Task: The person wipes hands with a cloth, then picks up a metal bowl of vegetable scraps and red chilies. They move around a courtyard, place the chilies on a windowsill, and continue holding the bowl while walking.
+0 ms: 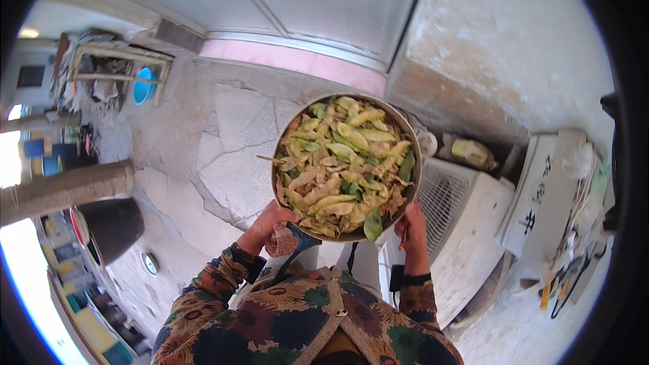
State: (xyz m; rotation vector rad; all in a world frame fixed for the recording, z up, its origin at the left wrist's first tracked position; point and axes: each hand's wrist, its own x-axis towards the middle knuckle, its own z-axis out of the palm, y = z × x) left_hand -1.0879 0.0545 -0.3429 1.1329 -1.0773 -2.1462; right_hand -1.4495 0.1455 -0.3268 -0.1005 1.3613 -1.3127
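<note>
A round basin (419,167) heaped with bean pods is held out in front of my body. The pods (350,162) are flat, pale green to brown and dry-looking, with a few green leaves among them. My left hand (269,227) grips the basin's lower left rim, and a reddish textured piece of cloth (282,241) hangs at that hand. On the lower right, my right hand (413,224) closes around the rim. A thin stick (269,159) pokes out over the left side. The fingers under the basin are hidden.
A white boxed unit with a grille (446,197) stands close on my right, beside a cardboard box (527,197) bearing writing. Ahead is a grey door (314,5) above a pink sill (299,61). A post (71,190), dark vat (114,230) and blue basin (145,86) stand left on cracked concrete.
</note>
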